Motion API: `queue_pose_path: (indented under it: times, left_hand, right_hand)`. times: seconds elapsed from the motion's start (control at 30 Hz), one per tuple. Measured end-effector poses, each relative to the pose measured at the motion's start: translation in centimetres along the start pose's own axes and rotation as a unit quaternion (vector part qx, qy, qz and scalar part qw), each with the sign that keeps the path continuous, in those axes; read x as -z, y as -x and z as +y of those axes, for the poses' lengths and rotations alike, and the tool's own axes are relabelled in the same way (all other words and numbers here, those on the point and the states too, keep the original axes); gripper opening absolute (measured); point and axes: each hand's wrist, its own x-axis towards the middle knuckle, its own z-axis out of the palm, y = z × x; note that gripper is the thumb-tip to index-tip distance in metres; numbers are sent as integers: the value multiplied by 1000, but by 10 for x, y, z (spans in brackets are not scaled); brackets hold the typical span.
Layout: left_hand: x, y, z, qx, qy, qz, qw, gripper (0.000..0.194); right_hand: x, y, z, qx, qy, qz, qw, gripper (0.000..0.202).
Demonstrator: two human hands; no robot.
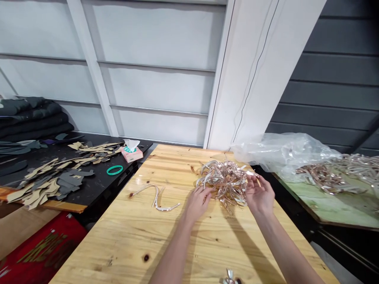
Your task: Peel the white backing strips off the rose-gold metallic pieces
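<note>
A tangled pile of shiny rose-gold and white strips [223, 177] lies on the light wooden table [118, 240]. At the pile's left edge is my left hand [199, 203], palm down with its fingers bent; what lies under the fingertips is hidden. My right hand [259, 194] is at the right side of the pile, palm turned up, its fingers curled around the end of a shiny strip [250, 173]. A few loose strips [156, 199] rest apart on the table to the left.
Left, a black table [100, 179] bears beige and grey scraps [56, 181], a green ring [114, 170] and a tissue box [132, 154]. Right, clear plastic [284, 152] and more shiny strips [328, 177] lie on a greenish board [314, 201]. A small metallic object [230, 277] sits at the near edge.
</note>
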Motion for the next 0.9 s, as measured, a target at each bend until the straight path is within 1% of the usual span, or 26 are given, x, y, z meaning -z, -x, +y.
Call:
queue_pose_path:
  times: [0.1,0.17,0.23,0.33,0.4,0.5,0.53,0.57,0.6,0.63,0.7,0.73,0.77,0.83,0.87,0.9]
  left_hand:
    - [-3,0,8,-12,0,7,1000,39]
    - [-7,0,14,-13,-15,8,1000,45]
    - [-12,0,20,14,-65,27,997,50]
    - [-22,2,28,70,-140,78,985,54]
    - [-26,3,33,80,-153,103,980,56]
    - [-25,5,42,78,-146,135,977,63]
    - [-25,5,46,70,-130,134,980,67]
    - [-25,6,50,55,-103,121,986,72]
    - [-26,7,54,39,-65,96,993,75]
    - [-28,8,57,26,-17,64,997,74]
    - [-38,9,62,30,95,16,995,61]
    - [-44,9,63,47,154,11,987,52]
    - [-51,9,61,70,211,21,975,46]
    - [-61,6,54,126,310,64,940,46]
    - [-64,4,50,158,338,82,924,49]
    - [-64,3,46,182,353,83,914,54]
  right_hand:
    - [13,12,-17,-3,-48,0,999,19]
    - [22,19,-29,20,-80,-4,997,17]
    - [32,22,-36,43,-92,3,995,16]
    - [46,20,-38,34,-64,14,997,17]
    - [50,18,-34,21,-28,4,999,20]
    - [49,23,-28,45,29,-27,998,22]
    - [46,28,-26,53,48,-47,996,21]
    - [44,33,-23,54,68,-72,994,21]
    - [41,40,-19,47,88,-102,990,20]
    - [39,47,-15,32,111,-137,984,19]
    - [37,61,-5,-8,158,-209,965,16]
    - [37,68,0,-29,181,-244,952,14]
    - [38,74,5,-48,200,-277,939,13]
    - [40,83,14,-75,224,-324,916,11]
    - [41,86,16,-80,227,-334,911,10]
    - [42,89,18,-78,227,-335,911,9]
